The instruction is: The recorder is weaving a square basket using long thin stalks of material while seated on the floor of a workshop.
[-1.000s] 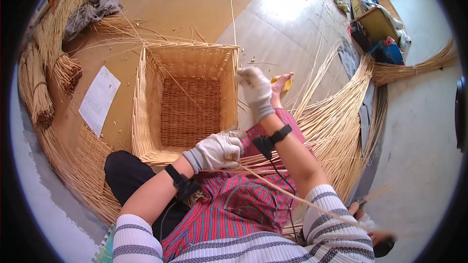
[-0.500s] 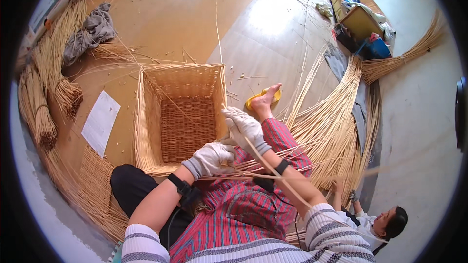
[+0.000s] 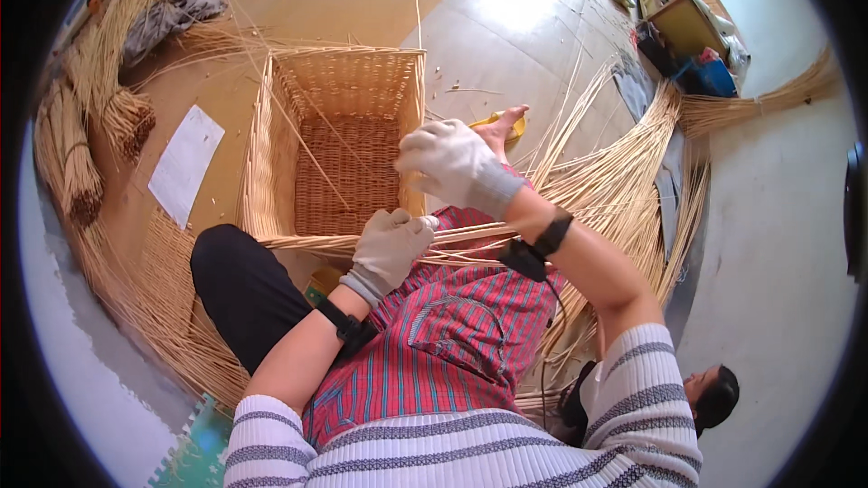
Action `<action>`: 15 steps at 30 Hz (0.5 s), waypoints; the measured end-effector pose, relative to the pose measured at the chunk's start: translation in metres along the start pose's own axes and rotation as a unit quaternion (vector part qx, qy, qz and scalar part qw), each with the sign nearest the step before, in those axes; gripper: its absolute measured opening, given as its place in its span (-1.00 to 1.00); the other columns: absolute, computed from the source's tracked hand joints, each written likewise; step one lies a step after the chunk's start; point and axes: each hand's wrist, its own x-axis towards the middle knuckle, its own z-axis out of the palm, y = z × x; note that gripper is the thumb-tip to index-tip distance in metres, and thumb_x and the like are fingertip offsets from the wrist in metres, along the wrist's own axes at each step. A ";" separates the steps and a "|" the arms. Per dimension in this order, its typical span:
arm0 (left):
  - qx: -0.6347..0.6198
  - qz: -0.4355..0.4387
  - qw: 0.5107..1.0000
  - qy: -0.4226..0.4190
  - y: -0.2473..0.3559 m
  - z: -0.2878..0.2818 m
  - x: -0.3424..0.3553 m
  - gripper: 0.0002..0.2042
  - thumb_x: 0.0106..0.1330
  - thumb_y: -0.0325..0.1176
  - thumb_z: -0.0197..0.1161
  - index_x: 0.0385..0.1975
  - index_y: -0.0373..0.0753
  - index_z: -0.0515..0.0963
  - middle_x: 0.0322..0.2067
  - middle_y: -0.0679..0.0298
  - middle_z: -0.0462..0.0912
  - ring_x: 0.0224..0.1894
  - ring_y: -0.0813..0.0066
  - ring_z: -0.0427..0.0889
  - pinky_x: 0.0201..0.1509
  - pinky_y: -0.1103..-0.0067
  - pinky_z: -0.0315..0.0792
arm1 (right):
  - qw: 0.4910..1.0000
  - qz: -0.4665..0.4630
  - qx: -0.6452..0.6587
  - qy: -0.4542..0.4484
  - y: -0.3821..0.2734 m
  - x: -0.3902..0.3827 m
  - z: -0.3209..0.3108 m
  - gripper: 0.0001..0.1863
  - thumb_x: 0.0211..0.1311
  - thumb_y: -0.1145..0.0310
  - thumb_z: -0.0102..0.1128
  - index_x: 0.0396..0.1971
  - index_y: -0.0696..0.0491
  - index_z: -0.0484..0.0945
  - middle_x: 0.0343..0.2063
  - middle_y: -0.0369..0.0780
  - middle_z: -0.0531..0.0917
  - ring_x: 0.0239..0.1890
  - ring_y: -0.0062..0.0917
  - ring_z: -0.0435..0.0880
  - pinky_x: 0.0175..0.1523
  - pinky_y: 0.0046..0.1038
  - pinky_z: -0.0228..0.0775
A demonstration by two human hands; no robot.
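My left hand (image 3: 395,237), in a white knitted glove, is closed on pale wicker rods (image 3: 484,230) at the near right corner of a square woven basket (image 3: 339,172). Several of these rods trail rightward across my lap. Higher up, over the basket's right side, my gloved right hand (image 3: 443,158) is raised with curved, loosely parted fingers, slightly blurred; I see no rod in it. The basket lies open toward me, its darker woven bottom visible, with a few loose rods slanting across it.
Bundled rods (image 3: 81,154) and grey cloth (image 3: 176,14) lie left, beside a white sheet (image 3: 185,163). Loose rods (image 3: 624,181) fan out rightward. Another person (image 3: 710,398) sits at lower right. A bare foot (image 3: 497,126) rests by a yellow sandal. A cluttered cabinet (image 3: 683,36) stands back right.
My right hand has swung to above the basket's right side; the long rod it held is no longer seen in it. My left hand stays at the near rim.
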 end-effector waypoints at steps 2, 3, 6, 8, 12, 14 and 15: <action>0.238 0.086 0.966 0.045 -0.001 0.001 -0.001 -0.85 0.20 -0.31 0.19 -0.25 0.00 0.59 -0.11 0.53 0.67 -0.22 0.43 0.61 -0.19 0.44 0.40 | 0.980 -0.133 -0.128 0.072 0.015 -0.018 0.012 -0.47 0.08 0.03 0.34 0.06 -0.10 0.61 0.13 -0.24 0.61 0.33 -0.36 0.44 0.37 -0.17 0.26; 0.238 0.086 0.966 0.045 -0.003 0.002 -0.001 -0.85 0.20 -0.31 0.19 -0.25 0.00 0.59 -0.11 0.53 0.67 -0.22 0.43 0.61 -0.19 0.44 0.40 | 0.975 -0.156 -0.116 0.106 0.020 -0.022 0.020 -0.47 0.08 0.03 0.34 0.06 -0.10 0.61 0.13 -0.24 0.61 0.33 -0.36 0.44 0.37 -0.17 0.26; 0.248 0.114 0.960 0.061 -0.007 0.003 0.000 -0.84 0.21 -0.31 0.18 -0.22 0.00 0.58 -0.10 0.52 0.67 -0.22 0.41 0.62 -0.19 0.42 0.41 | 0.967 -0.168 -0.139 0.132 0.030 -0.026 0.039 -0.45 0.00 -0.04 0.35 0.01 -0.11 0.62 0.07 -0.31 0.59 0.31 -0.41 0.42 0.49 -0.06 0.05; 0.229 0.111 0.965 0.063 -0.008 0.004 0.000 -0.84 0.22 -0.32 0.18 -0.21 -0.02 0.57 -0.09 0.50 0.67 -0.24 0.38 0.63 -0.16 0.40 0.42 | 0.966 -0.176 -0.147 0.117 0.033 -0.023 0.045 -0.47 0.05 -0.04 0.34 0.01 -0.10 0.62 0.10 -0.31 0.59 0.32 -0.40 0.42 0.47 -0.04 0.08; 0.219 0.117 0.968 0.045 -0.010 0.002 -0.003 -0.85 0.26 -0.34 0.16 -0.20 -0.05 0.56 -0.09 0.46 0.68 -0.20 0.36 0.66 -0.10 0.39 0.44 | 0.961 -0.203 -0.142 0.127 0.040 -0.014 0.045 -0.51 -0.06 -0.03 0.39 -0.13 -0.09 0.63 0.00 -0.32 0.62 0.30 -0.40 0.43 0.50 -0.09 0.03; 0.200 0.118 0.971 0.049 -0.010 0.002 -0.005 -0.87 0.29 -0.36 0.14 -0.21 -0.10 0.55 -0.13 0.41 0.70 -0.15 0.37 0.68 -0.08 0.42 0.47 | 0.956 -0.224 -0.135 0.131 0.042 -0.011 0.041 -0.52 -0.06 -0.04 0.38 -0.14 -0.09 0.63 -0.01 -0.32 0.62 0.31 -0.40 0.43 0.50 -0.10 0.04; 0.199 0.112 0.972 0.049 -0.010 0.002 -0.005 -0.87 0.29 -0.36 0.14 -0.21 -0.10 0.55 -0.13 0.41 0.70 -0.15 0.37 0.68 -0.08 0.42 0.47 | 0.954 -0.230 -0.141 0.135 0.042 -0.009 0.039 -0.53 -0.05 -0.04 0.37 -0.16 -0.08 0.63 -0.05 -0.33 0.62 0.27 -0.40 0.46 0.50 -0.10 0.05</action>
